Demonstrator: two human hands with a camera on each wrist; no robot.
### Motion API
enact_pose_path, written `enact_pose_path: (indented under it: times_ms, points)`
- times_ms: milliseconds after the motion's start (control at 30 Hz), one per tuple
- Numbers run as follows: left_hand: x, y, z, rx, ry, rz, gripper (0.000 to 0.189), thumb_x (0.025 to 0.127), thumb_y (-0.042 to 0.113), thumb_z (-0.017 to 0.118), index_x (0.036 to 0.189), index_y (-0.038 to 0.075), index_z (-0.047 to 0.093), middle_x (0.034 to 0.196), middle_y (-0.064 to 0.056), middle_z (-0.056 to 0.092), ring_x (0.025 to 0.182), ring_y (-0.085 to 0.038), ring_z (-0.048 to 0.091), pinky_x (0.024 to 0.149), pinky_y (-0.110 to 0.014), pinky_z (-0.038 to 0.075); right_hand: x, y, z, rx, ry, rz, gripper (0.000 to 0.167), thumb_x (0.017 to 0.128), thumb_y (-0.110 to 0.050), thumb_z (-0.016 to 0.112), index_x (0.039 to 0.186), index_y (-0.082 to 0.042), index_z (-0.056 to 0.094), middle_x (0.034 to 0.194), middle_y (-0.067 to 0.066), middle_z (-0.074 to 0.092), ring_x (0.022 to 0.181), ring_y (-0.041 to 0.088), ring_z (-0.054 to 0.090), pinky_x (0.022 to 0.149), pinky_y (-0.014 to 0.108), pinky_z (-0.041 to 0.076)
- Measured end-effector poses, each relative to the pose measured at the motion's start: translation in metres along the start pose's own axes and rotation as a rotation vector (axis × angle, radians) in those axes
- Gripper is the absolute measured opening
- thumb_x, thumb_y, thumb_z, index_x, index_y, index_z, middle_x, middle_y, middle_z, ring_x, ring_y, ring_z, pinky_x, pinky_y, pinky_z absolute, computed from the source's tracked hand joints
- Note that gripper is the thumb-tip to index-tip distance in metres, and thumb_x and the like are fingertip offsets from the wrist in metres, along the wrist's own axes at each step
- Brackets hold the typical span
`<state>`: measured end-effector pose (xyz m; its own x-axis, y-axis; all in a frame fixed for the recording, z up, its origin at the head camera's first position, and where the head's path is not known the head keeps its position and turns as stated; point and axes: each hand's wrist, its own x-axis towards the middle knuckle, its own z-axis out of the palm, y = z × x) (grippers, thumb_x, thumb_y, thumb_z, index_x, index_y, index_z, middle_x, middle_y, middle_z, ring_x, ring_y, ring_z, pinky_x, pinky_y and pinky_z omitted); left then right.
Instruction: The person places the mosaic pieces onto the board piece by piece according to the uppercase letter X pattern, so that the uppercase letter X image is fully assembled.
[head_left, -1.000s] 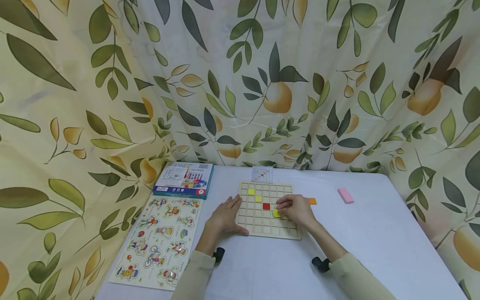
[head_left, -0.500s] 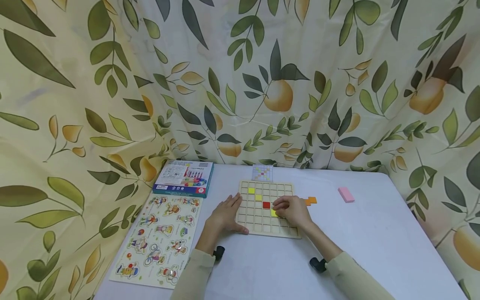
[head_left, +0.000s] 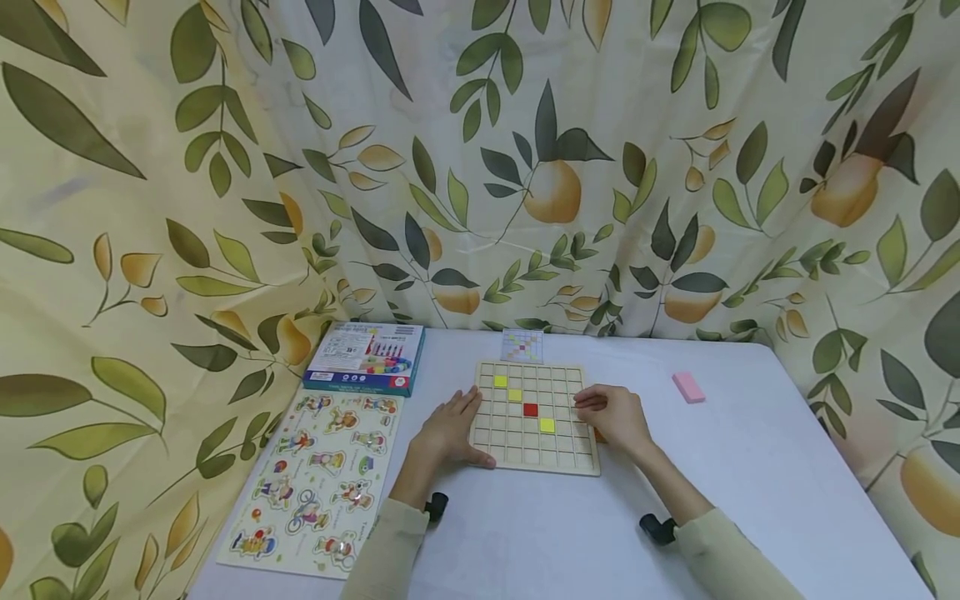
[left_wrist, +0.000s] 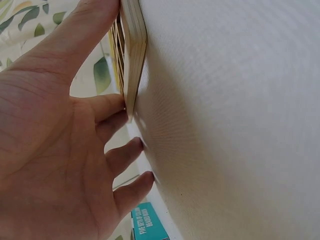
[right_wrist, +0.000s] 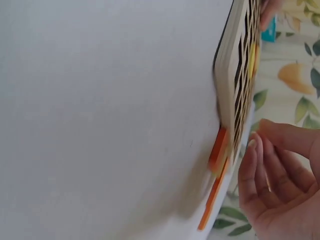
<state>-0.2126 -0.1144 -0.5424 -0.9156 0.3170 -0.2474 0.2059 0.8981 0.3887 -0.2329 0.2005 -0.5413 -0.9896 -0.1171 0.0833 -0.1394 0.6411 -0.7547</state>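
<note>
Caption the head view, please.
Left hand touching a grid board bearing four diagonal tiles; right hand at its right edge.

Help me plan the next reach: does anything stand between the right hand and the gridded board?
Nothing visible does. The right wrist view shows only a gap between the right hand and the gridded board; the orange pieces lie on the table beside its edge.

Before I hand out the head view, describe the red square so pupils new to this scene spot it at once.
On the white table, find the wooden grid board. In the head view, four coloured squares run down it diagonally from upper left to lower right. The red square is third from the top, the only red one, set between yellow squares.
</note>
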Motion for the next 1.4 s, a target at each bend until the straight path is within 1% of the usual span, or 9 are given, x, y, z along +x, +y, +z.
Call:
enact_pose_path:
  times_ms: [167,400,467,633,733,933,1133,1300,1400]
  points:
    - [0.000,-0.001,0.001,0.000,0.000,-0.002,0.126,0.070,0.059,0.092,0.167,0.012,0.026,0.175,-0.003,0.017,0.161,-0.029,0.014,0.129,-0.051,0.019,-0.002,0.009,-0.009,-0.051,-0.010,0.056,0.022,0.088,0.000,0.079,0.110,-0.001,0.077,0.096,0.009,0.078,0.085,0.020,0.074,0.071,0.027,0.060]
    - [0.001,-0.003,0.000,0.001,-0.003,-0.002,0.126,0.070,0.060,0.091,0.167,0.012,0.025,0.175,-0.003,0.016,0.161,-0.029,0.014,0.129,-0.051,0.019,-0.007,0.015,-0.015,-0.136,-0.021,0.113,0.020,0.086,-0.002,0.080,0.106,-0.002,0.077,0.098,0.011,0.077,0.087,0.023,0.072,0.077,0.040,0.061]
    - [0.000,-0.004,0.000,-0.002,0.003,-0.001,0.126,0.070,0.059,0.092,0.167,0.011,0.025,0.175,-0.004,0.017,0.161,-0.029,0.014,0.129,-0.052,0.019,-0.007,0.018,-0.015,-0.149,-0.019,0.112,0.020,0.085,-0.001,0.080,0.105,-0.003,0.077,0.097,0.010,0.077,0.087,0.023,0.072,0.078,0.041,0.061]
    - [0.000,-0.005,-0.001,-0.007,0.008,0.003,0.126,0.070,0.058,0.092,0.167,0.011,0.026,0.175,-0.004,0.017,0.161,-0.030,0.013,0.129,-0.053,0.018,-0.007,0.022,-0.015,-0.161,-0.007,0.075,0.020,0.084,0.000,0.082,0.103,-0.003,0.078,0.095,0.009,0.077,0.087,0.023,0.073,0.080,0.043,0.062]
    - [0.000,-0.005,0.000,-0.003,0.005,0.004,0.126,0.070,0.058,0.091,0.167,0.011,0.025,0.175,-0.004,0.017,0.161,-0.030,0.013,0.129,-0.053,0.018,-0.006,0.023,-0.015,-0.160,-0.001,0.073,0.020,0.083,0.000,0.082,0.102,-0.003,0.078,0.094,0.009,0.077,0.084,0.021,0.072,0.076,0.042,0.061]
    - [0.001,-0.005,0.002,-0.001,0.005,-0.001,0.127,0.070,0.059,0.092,0.167,0.012,0.026,0.175,-0.004,0.017,0.161,-0.030,0.014,0.129,-0.052,0.020,-0.008,0.022,-0.018,-0.139,0.009,0.111,0.019,0.084,-0.002,0.082,0.103,-0.005,0.079,0.094,0.007,0.076,0.080,0.020,0.070,0.066,0.031,0.055]
    - [0.002,-0.003,0.004,0.015,0.005,-0.006,0.127,0.070,0.062,0.091,0.167,0.013,0.025,0.175,-0.002,0.017,0.161,-0.028,0.014,0.129,-0.050,0.020,-0.010,0.020,-0.025,-0.094,0.009,0.108,0.020,0.086,-0.002,0.081,0.106,-0.004,0.078,0.093,0.007,0.076,0.080,0.020,0.067,0.066,0.028,0.054]
    - [0.002,-0.001,0.003,0.017,0.003,-0.005,0.127,0.069,0.061,0.091,0.167,0.013,0.026,0.175,-0.002,0.017,0.161,-0.028,0.014,0.129,-0.050,0.020,-0.011,0.016,-0.031,-0.073,0.020,0.088,0.020,0.086,-0.003,0.082,0.106,-0.004,0.078,0.093,0.006,0.077,0.080,0.018,0.069,0.068,0.027,0.056]
    - [0.002,-0.002,0.003,0.022,0.001,-0.005,0.127,0.069,0.061,0.091,0.167,0.013,0.025,0.175,-0.002,0.016,0.161,-0.027,0.014,0.129,-0.050,0.019,-0.013,0.010,-0.030,-0.046,0.016,0.080,0.021,0.086,-0.004,0.083,0.107,-0.004,0.078,0.096,0.006,0.077,0.081,0.018,0.070,0.067,0.026,0.057]
